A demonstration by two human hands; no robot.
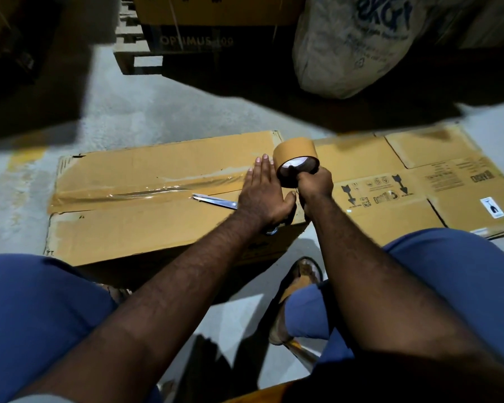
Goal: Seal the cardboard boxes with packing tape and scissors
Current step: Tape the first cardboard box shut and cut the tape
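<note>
Scissors [213,200] lie under flat left hand [262,193] on box [128,228]; right hand [314,184] grips tape roll [294,151] alongside

- The scissors [214,201] have their handles under the left hand [264,196]; only the blades and a sliver of handle by the wrist show.
- The right hand [316,184] hides part of the tape roll [296,154] and its core.
- Whether tape runs from roll to box cannot be told.
- Print on the flattened cardboard [419,199] is too small to read.
- The white sack [346,53] is cut off by the top edge, its lettering blurred.
</note>
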